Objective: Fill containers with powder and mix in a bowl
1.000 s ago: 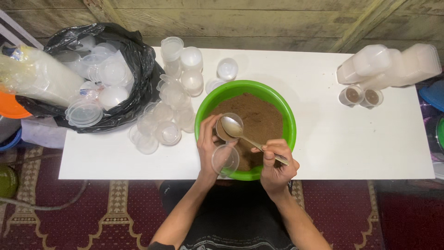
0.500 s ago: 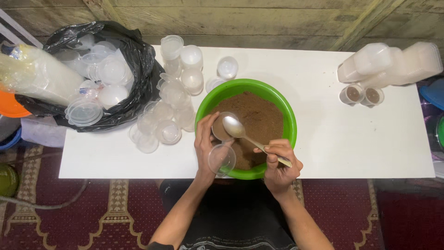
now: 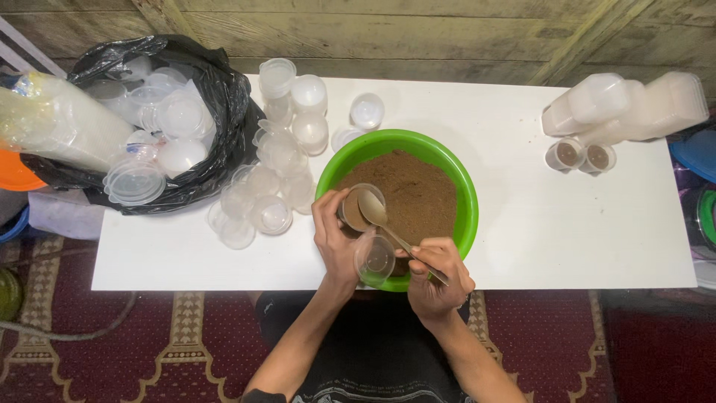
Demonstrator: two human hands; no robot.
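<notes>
Head view: against the picture from half a second back, little has shifted. The spoon [image 3: 388, 227] has its bowl slightly nearer the small tilted cup [image 3: 356, 209], and the right hand [image 3: 438, 280] sits a touch lower at the near rim of the green bowl [image 3: 468, 201]; the left hand [image 3: 337, 240] keeps the same hold.

The left hand is curled, fingers closed round the small clear cup, which is tipped on its side over the brown powder [image 3: 418, 195] and already has powder in it. Tucked under the same hand, toward the near rim, is a round clear lid [image 3: 374, 259]; it touches the hand, though how it is pinched cannot be told. The right hand is closed on the spoon's handle, thumb and fingers pressed together, with the spoon's bowl resting at the cup's mouth.

The green bowl stands on the white table [image 3: 559, 239], at its near edge and about the middle. To its left lie loose empty clear cups [image 3: 272, 183] beside a black bag [image 3: 216, 112] of lids. At the far right stand two filled cups [image 3: 580, 157] by stacked containers [image 3: 634, 104].
</notes>
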